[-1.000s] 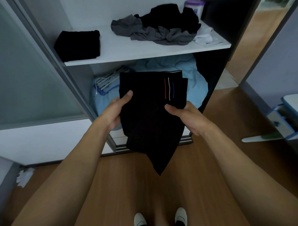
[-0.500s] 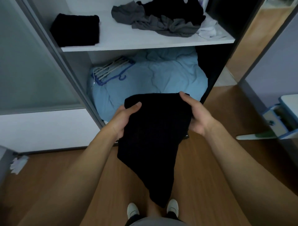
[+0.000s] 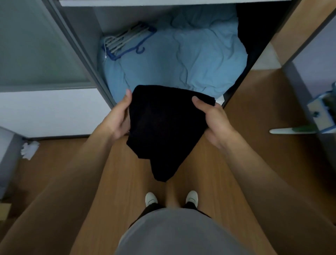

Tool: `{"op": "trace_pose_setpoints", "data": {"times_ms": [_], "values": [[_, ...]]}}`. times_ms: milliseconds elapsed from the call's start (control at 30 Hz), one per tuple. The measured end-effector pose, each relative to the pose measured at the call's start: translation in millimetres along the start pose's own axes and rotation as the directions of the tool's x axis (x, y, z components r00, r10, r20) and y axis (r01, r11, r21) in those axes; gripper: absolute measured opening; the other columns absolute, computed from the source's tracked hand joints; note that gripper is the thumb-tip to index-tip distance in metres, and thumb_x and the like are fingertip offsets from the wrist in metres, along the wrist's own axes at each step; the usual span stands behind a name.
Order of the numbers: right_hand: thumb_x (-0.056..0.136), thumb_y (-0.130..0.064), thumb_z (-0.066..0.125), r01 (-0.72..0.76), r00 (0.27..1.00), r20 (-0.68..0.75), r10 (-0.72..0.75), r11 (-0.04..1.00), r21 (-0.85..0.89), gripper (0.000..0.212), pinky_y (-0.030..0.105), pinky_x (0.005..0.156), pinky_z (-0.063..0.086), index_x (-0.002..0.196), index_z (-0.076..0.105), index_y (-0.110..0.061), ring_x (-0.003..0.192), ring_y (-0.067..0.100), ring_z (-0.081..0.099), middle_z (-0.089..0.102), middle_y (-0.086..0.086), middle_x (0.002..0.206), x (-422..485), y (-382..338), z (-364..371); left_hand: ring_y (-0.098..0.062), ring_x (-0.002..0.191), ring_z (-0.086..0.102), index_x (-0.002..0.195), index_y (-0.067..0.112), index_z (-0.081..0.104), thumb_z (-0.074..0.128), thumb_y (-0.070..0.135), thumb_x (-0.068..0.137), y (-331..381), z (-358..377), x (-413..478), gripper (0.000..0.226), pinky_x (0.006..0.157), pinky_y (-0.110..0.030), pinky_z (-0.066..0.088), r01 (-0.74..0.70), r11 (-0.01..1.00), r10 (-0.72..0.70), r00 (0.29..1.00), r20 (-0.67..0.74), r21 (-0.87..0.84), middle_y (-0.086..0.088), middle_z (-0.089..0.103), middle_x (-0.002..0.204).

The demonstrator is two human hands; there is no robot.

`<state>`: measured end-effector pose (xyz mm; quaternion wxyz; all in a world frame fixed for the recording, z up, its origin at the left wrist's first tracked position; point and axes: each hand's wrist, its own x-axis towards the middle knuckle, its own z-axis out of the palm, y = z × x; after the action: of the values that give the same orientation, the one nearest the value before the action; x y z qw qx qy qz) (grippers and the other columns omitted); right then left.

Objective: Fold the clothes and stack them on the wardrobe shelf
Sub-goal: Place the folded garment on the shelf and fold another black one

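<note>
- No brand, label or writing can be read on anything in view.
- A black garment [image 3: 163, 127] is held up in front of the open wardrobe [image 3: 81, 54], above the wooden floor [image 3: 118, 173]; its lower corner hangs to a point over the white shoes [image 3: 151, 198].
- The left hand [image 3: 118, 118] is clamped on the garment's left edge, thumb raised alongside the cloth.
- The right hand [image 3: 212, 118] is closed on the upper right part, thumb laid across the top of the fabric.
- The wardrobe's lower compartment is filled by a crumpled light-blue duvet [image 3: 181, 60].
- A bundle of hangers [image 3: 125, 43], white with a blue one, is seen lying on the duvet at its back left.
- The edge of the shelf [image 3: 163, 2] is only just visible at the top.
</note>
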<state>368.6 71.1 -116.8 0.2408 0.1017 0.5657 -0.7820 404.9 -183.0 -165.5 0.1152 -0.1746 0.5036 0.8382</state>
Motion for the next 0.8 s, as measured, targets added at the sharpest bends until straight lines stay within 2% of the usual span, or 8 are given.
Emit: {"op": "trace_pose_setpoints", "data": {"times_ms": [67,167,300,400,467,567,667,800], "values": [[0.096,-0.017,0.065,-0.046,0.999,-0.025,0.047,0.999,0.01,0.031,0.036,0.092,0.058,0.124,0.065,-0.003,0.105,0.027,0.071,0.073,0.014,0.115,0.2,1.9,-0.3,-0.013,0.121,0.063,0.113,0.034,0.076,0.065,0.063,0.08,-20.8,-5.3,-9.4,0.046,0.087,-0.021,0.056,0.067,0.991,-0.069,0.997,0.016,0.113,0.003,0.068,0.13],[0.095,-0.019,0.066,-0.094,0.995,-0.052,0.089,0.99,-0.108,0.029,0.037,0.087,0.059,0.118,0.067,-0.002,0.1,0.028,0.072,0.074,0.015,0.111,3.7,2.6,-4.1,-0.023,0.113,0.069,0.118,0.016,0.071,0.076,0.04,0.084,-38.6,4.0,-12.1,0.042,0.084,-0.024,0.056,0.094,0.95,-0.071,0.994,-0.087,0.296,-0.008,0.073,0.119],[0.092,-0.019,0.07,-0.181,0.983,-0.037,0.177,0.948,-0.261,0.016,0.027,0.066,0.061,0.105,0.072,-0.01,0.081,0.017,0.075,0.078,0.006,0.096,12.3,-7.0,-23.7,-0.024,0.105,0.072,0.119,0.011,0.069,0.07,0.024,0.093,-33.3,20.9,-8.8,0.029,0.082,-0.026,0.058,-0.01,0.977,0.048,0.984,-0.171,0.213,-0.009,0.075,0.112],[0.091,-0.03,0.07,-0.182,0.983,-0.002,0.184,0.973,-0.142,0.032,0.021,0.052,0.055,0.117,0.068,-0.012,0.066,0.009,0.072,0.077,-0.003,0.082,14.1,-9.1,-38.1,-0.023,0.101,0.073,0.116,0.012,0.07,0.068,0.021,0.095,-25.2,30.8,-8.5,0.023,0.078,-0.027,0.059,-0.045,0.982,0.078,0.981,-0.178,0.184,-0.008,0.076,0.108],[0.092,-0.039,0.067,-0.155,0.987,0.044,0.155,0.988,-0.001,0.039,0.024,0.062,0.058,0.121,0.066,-0.013,0.079,0.01,0.075,0.078,-0.004,0.089,11.5,3.6,-45.2,-0.022,0.098,0.074,0.116,0.012,0.07,0.068,0.02,0.094,-22.3,37.8,-7.2,0.023,0.076,-0.028,0.059,-0.045,0.988,0.073,0.978,-0.193,0.145,-0.007,0.077,0.107],[0.092,-0.035,0.067,-0.17,0.982,0.089,0.169,0.985,0.009,0.037,0.032,0.092,0.055,0.124,0.065,-0.016,0.11,0.018,0.07,0.074,0.002,0.116,2.1,39.3,-43.8,-0.022,0.091,0.075,0.116,0.008,0.069,0.067,0.016,0.094,-22.2,46.4,-5.4,0.024,0.07,-0.028,0.059,0.005,0.992,0.024,0.974,-0.227,0.129,-0.008,0.078,0.101],[0.097,-0.016,0.061,-0.062,0.993,0.098,0.067,0.997,-0.052,0.038,0.037,0.097,0.053,0.131,0.06,-0.001,0.109,0.024,0.068,0.073,0.009,0.113,-1.7,59.2,-37.2,-0.022,0.086,0.076,0.114,0.009,0.069,0.069,0.017,0.092,-18.7,39.0,-3.3,0.023,0.066,-0.028,0.059,0.088,0.979,-0.037,0.964,-0.265,0.184,-0.007,0.078,0.094],[0.098,-0.02,0.062,-0.008,1.0,0.024,0.01,0.998,-0.07,0.033,0.043,0.102,0.052,0.125,0.064,-0.001,0.112,0.03,0.068,0.071,0.017,0.12,2.9,49.8,-26.1,-0.023,0.104,0.072,0.118,0.011,0.07,0.073,0.032,0.09,-17.3,12.6,-13.2,0.035,0.079,-0.029,0.06,0.138,0.979,-0.084,0.941,-0.327,0.147,-0.008,0.075,0.114]]}}
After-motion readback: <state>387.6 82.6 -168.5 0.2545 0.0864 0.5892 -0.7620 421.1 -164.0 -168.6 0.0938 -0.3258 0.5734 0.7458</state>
